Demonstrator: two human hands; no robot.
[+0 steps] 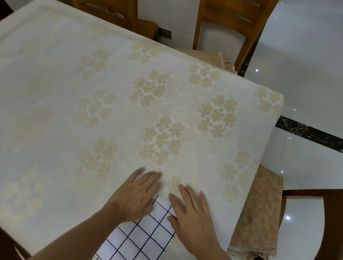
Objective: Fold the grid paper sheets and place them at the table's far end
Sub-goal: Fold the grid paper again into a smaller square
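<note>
Grid paper sheet [139, 241] at lower centre of the frame, on the floral tablecloth [82, 93], with left hand [135, 196] and right hand [192, 216] flat on its far end, fingers straight (gripping nothing); sliding both palms outward evenly should crease cleanly.

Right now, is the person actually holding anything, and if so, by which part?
Nothing is gripped. The left hand and right hand lie flat with straight fingers, pressing down on the far end of the grid paper sheet on the table.
</note>
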